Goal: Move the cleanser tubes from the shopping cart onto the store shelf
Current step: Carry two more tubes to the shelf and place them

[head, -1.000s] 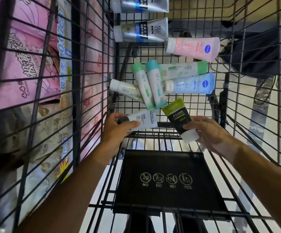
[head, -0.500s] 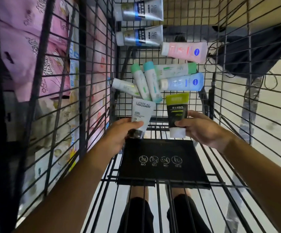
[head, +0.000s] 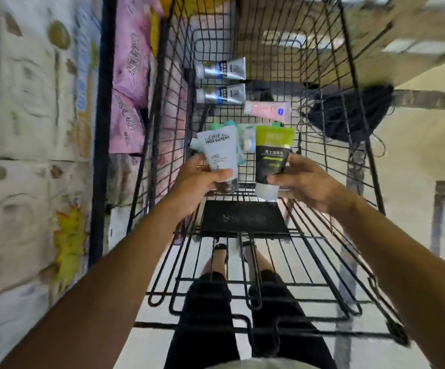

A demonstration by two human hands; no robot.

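Note:
My left hand (head: 198, 179) grips a white L'Oreal cleanser tube (head: 220, 151) near its dark cap, held upright above the black wire shopping cart (head: 330, 251). My right hand (head: 302, 181) pinches a green and black cleanser tube (head: 272, 153) above its white cap, also upright. On the cart floor beyond lie two silver tubes (head: 222, 69) (head: 222, 95) and a pink tube (head: 268, 110). More teal-capped tubes (head: 217, 125) are mostly hidden behind the two held ones.
Shelving on the left holds pink packages (head: 129, 75) and pale printed packs (head: 29, 129). The cart's black child-seat flap (head: 244, 218) lies below my hands. A dark bag (head: 354, 115) sits on the floor beyond the cart's right side. My legs show under the cart.
Both hands have lifted their tubes higher and toward me, away from the pile. The view has pulled back and swung, blurring the shelves.

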